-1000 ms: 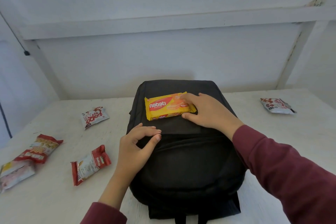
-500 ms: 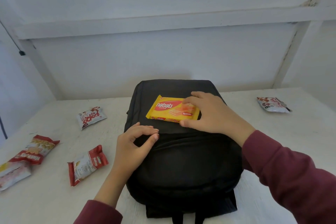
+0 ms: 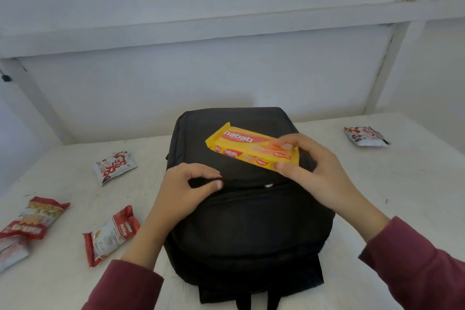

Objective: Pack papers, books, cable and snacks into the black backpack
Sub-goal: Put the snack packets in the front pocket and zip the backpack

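The right hand pinches the right end of the Nabati wafer pack over the black backpack; the left hand, near it, pinches the backpack's fabric.

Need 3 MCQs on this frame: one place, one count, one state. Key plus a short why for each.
1. Where is the yellow wafer pack relative to the black backpack?
A) beneath it
B) over its top face
C) zipped inside

2. How many snack packets lie on the table to the right of the backpack?
A) one
B) three
C) none

3. The right hand is:
A) flat and empty
B) a bare fist
C) pinching the wafer pack's end

Key:
1. B, the whole pack shows against the backpack's top.
2. A, only the lone packet lies on that side.
3. C, thumb and fingers hold the pack's right end.
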Tool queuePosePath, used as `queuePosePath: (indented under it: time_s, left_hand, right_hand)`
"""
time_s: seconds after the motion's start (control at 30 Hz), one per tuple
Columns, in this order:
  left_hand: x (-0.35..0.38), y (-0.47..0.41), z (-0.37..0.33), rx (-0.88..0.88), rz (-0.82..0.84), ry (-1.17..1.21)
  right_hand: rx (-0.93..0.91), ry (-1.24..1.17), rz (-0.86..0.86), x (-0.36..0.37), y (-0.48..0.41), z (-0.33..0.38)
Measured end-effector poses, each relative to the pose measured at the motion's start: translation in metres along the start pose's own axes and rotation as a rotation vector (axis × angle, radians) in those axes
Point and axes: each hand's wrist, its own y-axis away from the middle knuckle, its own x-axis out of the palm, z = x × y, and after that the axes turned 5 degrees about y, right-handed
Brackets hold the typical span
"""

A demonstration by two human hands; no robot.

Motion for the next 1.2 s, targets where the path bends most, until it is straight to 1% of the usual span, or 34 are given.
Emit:
queuePosePath:
  time_s: [0.07,0.13,0.3,0.4,0.5,0.57,0.63,0.73,0.8,0.87,0.93,1.0,1.03,1.1,1.2]
  left_hand:
    - [0.001,-0.007,-0.003,-0.023,-0.04,0.024]
    - [0.002,-0.014,-0.006,-0.035,-0.066,0.057]
    - [0.002,-0.026,-0.014,-0.019,-0.188,0.034]
    - [0.003,-0.029,-0.021,0.039,-0.267,0.067]
    - [0.004,-0.026,-0.026,0.108,-0.308,0.073]
    - [0.004,-0.023,-0.027,0.15,-0.325,0.069]
    - [0.004,-0.02,-0.025,0.167,-0.329,0.076]
    - [0.003,-0.018,-0.022,0.165,-0.318,0.085]
    - [0.003,-0.017,-0.021,0.167,-0.307,0.073]
    - [0.002,-0.017,-0.021,0.17,-0.291,0.062]
    - [0.002,-0.017,-0.021,0.19,-0.277,0.035]
    - [0.002,-0.017,-0.023,0.217,-0.282,0.015]
    - [0.002,-0.016,-0.023,0.228,-0.293,0.009]
    - [0.002,-0.015,-0.024,0.26,-0.325,-0.012]
    - [0.002,-0.016,-0.022,0.317,-0.36,-0.076]
  right_hand:
    - [-0.045,-0.131,0.011,-0.003,0.018,0.0]
    - [-0.085,-0.125,0.01,-0.004,0.039,-0.002]
    - [-0.115,0.205,-0.084,0.001,0.077,-0.011]
    - [-0.099,0.392,-0.122,0.01,0.079,-0.008]
    - [0.004,0.631,-0.213,0.023,0.074,0.0]
    - [0.093,0.773,-0.23,0.036,0.07,0.007]
    - [0.134,0.852,-0.226,0.049,0.066,0.013]
    - [0.11,0.897,-0.18,0.06,0.065,0.016]
    - [0.053,0.882,-0.15,0.06,0.069,0.016]
    - [-0.081,0.744,-0.161,0.056,0.075,0.014]
    - [-0.245,0.638,-0.117,0.051,0.081,0.01]
    - [-0.367,0.712,-0.031,0.051,0.086,0.005]
    - [-0.381,0.769,0.017,0.052,0.086,0.003]
    - [-0.334,0.839,0.1,0.055,0.084,0.002]
    - [-0.257,0.878,0.163,0.061,0.074,0.003]
